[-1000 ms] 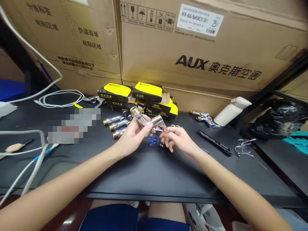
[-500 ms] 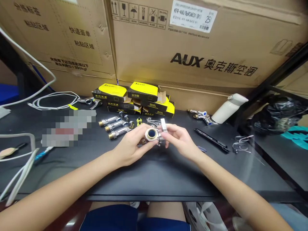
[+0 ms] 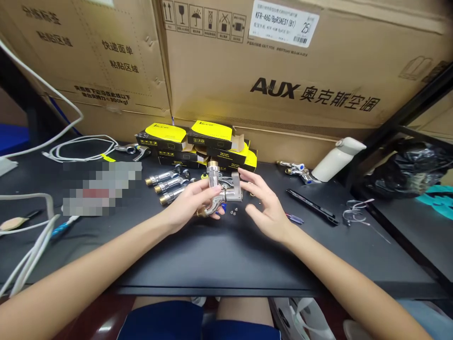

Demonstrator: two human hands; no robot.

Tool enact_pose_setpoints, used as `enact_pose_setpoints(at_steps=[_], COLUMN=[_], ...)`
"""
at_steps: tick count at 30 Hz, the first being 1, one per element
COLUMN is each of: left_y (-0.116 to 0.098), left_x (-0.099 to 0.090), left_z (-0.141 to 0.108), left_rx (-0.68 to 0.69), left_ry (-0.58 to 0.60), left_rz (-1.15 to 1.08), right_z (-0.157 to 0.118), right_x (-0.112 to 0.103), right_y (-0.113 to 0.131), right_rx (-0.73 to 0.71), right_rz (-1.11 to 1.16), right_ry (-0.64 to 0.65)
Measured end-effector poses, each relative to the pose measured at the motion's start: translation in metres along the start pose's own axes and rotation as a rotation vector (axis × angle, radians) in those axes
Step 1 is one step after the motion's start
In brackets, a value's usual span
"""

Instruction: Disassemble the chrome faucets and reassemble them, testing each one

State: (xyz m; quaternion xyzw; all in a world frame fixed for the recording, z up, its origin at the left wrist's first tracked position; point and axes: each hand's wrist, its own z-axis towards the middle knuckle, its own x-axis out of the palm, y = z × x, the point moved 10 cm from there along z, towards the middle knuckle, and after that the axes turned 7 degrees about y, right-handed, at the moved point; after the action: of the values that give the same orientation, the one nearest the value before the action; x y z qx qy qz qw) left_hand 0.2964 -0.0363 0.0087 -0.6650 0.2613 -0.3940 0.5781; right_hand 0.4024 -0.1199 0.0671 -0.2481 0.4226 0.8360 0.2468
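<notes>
The left hand (image 3: 189, 203) is curled shut around a chrome tap body (image 3: 222, 191), which it holds upright with a brass end on top, near the middle of the black desk (image 3: 212, 267). The right hand (image 3: 269, 210) is open with its fingers spread, holding nothing, just beside the tap. A wide band of desk runs from both hands to the front edge. Three similar chrome taps (image 3: 170, 188) lie left of the held one, small screws (image 3: 233, 211) lie right of it, and yellow-lidded boxes (image 3: 184, 141) stand along the back edge.
</notes>
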Motion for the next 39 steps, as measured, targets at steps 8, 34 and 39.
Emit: enact_pose_setpoints(at_steps=[8, 34, 39], left_y=[0.004, -0.007, -0.008], left_x=[-0.003, -0.033, -0.034], left_z=[0.001, 0.0, 0.0], left_rx=[0.0, 0.074, 0.112], left_ry=[-0.017, -0.236, -0.24], left_rz=[-0.015, -0.045, -0.084], right_z=[0.001, -0.034, -0.031], right_x=[0.003, -0.09, -0.091], right_y=[-0.016, -0.155, -0.149], right_rx=[0.162, 0.806, 0.78], right_rz=[0.133, -0.177, -0.372], right_ry=[0.003, 0.016, 0.011])
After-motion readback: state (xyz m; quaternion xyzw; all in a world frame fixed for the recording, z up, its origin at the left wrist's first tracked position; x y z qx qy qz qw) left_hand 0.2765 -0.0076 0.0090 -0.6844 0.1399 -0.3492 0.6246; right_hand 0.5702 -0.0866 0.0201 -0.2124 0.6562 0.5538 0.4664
